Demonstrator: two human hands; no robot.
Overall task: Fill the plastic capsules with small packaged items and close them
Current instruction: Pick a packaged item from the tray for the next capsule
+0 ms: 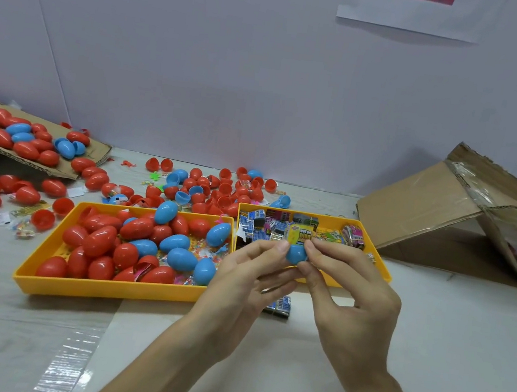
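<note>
Stuffing step, I'd say: left hand (pixel 238 279) grips a blue capsule half (pixel 295 255) and right hand (pixel 349 295) fingers pinch a yellow packet (pixel 301 235) into it, above the packet tray's (pixel 376 250) near edge. Next it needs the matching half snapped on.

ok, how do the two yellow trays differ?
The left tray holds red and blue capsules; the right tray holds small printed packets. The left tray is almost fully in view; the right tray is partly hidden by the left hand, gripping a blue capsule half, and the right hand, pinching a yellow packet. The left tray reaches nearer the camera than the right tray. Both are yellow, shallow, rectangular, side by side.
</note>
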